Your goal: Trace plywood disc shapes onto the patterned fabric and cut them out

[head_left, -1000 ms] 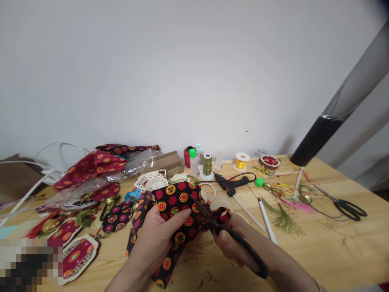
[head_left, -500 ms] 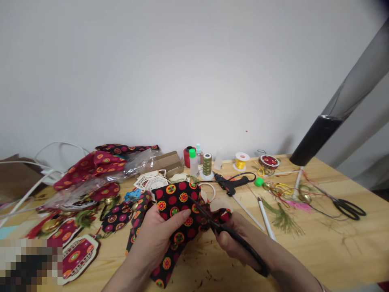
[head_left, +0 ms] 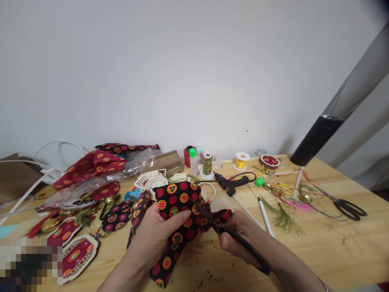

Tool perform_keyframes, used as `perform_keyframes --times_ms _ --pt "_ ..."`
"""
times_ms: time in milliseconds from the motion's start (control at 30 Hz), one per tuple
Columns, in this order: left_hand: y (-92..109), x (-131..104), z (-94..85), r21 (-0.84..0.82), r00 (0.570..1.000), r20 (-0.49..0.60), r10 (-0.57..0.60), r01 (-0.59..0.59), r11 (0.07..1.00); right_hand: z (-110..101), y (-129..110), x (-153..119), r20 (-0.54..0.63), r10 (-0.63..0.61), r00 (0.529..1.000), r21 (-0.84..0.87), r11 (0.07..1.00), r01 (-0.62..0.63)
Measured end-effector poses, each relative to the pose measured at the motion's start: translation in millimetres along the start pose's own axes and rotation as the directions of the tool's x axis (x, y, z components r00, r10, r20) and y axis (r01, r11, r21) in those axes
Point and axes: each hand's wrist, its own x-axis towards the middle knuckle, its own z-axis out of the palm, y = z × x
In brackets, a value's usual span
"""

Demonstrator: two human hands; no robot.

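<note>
Black fabric (head_left: 179,202) with red dots and orange-green flower motifs hangs in front of me, its lower strip drooping over the table. My left hand (head_left: 158,231) grips it from the left, thumb lying on top and the fingers hidden behind. A pair of black-handled scissors (head_left: 243,243) is in my right hand (head_left: 243,237), the blades lying across the right part of the fabric and pointing up and left. A small flap of the cloth sticks out beside my right fingers. Whether the blades bite into the cloth is hard to see.
A black glue gun (head_left: 232,184) lies behind the fabric, near a green thread spool (head_left: 207,164) and a green-capped bottle (head_left: 193,160). Another pair of scissors (head_left: 349,209) rests at right, a white pen (head_left: 266,217) nearer. Patterned ornaments (head_left: 80,255) and plastic-wrapped cloth crowd the left.
Almost nothing differs. My right hand and the scissors have shifted very slightly to the right; the left hand keeps its grip on the fabric.
</note>
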Motion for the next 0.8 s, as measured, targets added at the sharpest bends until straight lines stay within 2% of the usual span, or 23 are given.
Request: perform_keyframes --times_ms 267,533,800 --pt "3.4 -0.4 -1.0 0.031 1.000 0.009 0.005 -0.005 1.000 -0.8 2.2 1.4 -0.024 0.068 0.997 0.007 0.998 -0.068" --pt "6.9 -1.1 -0.8 0.054 0.999 0.030 0.016 -0.017 0.998 -2.0 3.6 -2.7 -0.017 -0.001 1.000 -0.045 0.999 0.001" --pt "6.5 -3.2 0.3 0.086 0.998 0.067 -0.005 -0.001 0.996 -5.1 -4.4 -3.6 0.023 0.025 0.999 -0.170 0.985 -0.021"
